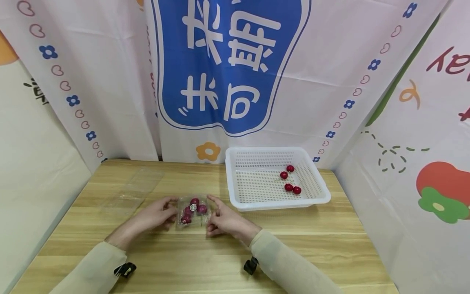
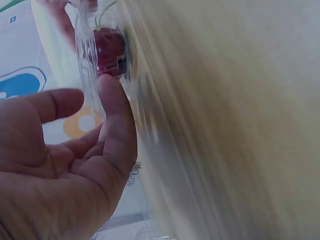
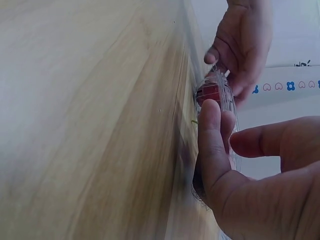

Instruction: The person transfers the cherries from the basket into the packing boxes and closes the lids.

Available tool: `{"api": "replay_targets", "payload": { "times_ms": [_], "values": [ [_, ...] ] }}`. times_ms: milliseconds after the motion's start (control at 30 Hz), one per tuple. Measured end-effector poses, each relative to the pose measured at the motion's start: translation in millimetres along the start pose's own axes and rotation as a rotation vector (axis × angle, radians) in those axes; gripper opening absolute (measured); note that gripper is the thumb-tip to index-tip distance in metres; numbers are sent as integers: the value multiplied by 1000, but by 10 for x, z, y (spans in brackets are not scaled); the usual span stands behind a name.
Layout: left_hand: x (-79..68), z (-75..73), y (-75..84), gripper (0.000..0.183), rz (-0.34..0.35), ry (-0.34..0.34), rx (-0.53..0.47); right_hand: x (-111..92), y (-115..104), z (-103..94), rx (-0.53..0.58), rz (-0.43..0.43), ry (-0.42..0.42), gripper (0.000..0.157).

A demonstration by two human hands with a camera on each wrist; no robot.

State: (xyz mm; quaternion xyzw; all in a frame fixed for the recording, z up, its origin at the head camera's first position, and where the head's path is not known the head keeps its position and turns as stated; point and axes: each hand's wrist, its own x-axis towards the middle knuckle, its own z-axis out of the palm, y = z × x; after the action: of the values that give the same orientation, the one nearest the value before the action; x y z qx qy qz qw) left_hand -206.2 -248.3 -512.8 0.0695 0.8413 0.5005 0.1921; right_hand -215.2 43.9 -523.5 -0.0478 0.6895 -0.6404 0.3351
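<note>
A clear plastic box (image 1: 194, 223) with several dark red cherries (image 1: 202, 209) inside lies on the wooden table, a small round label on its lid. My left hand (image 1: 159, 212) grips the box's left edge, with thumb and fingertips around the rim. On the opposite edge my right hand (image 1: 225, 218) holds it the same way, index finger stretched to the far corner. In the left wrist view a cherry (image 2: 109, 44) with a green stem shows through the plastic, just beyond a fingertip. The right wrist view shows a cherry (image 3: 209, 94) between both hands.
A white perforated basket (image 1: 233, 179) stands at the back right, with several cherries (image 1: 289, 187) on its right side. Left of the box lie clear plastic containers (image 1: 126, 200), faint against the wood. A printed curtain (image 1: 205, 139) hangs behind the table (image 1: 293, 249).
</note>
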Motion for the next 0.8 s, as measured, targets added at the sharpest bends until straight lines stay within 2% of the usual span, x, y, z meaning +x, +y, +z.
{"api": "replay_targets", "payload": {
  "times_ms": [100, 167, 433, 600, 800],
  "values": [
    [87, -24, 1, 51, -26, 47, -5, 3, 3, 4, -5, -5, 3, 95],
    [145, -45, -3, 48, -34, 53, -22, 5, 7, 5, -6, -7, 4, 95],
    [299, -88, -46, 45, -60, 18, -88, 0, 8, 6, -3, -6, 0, 95],
    [340, -117, -47, 45, -100, -12, -144, -9, 0, -2, -6, -3, -6, 95],
    [368, -140, -45, 46, -117, -42, -148, -13, -11, -14, -12, -1, -18, 95]
  ]
}}
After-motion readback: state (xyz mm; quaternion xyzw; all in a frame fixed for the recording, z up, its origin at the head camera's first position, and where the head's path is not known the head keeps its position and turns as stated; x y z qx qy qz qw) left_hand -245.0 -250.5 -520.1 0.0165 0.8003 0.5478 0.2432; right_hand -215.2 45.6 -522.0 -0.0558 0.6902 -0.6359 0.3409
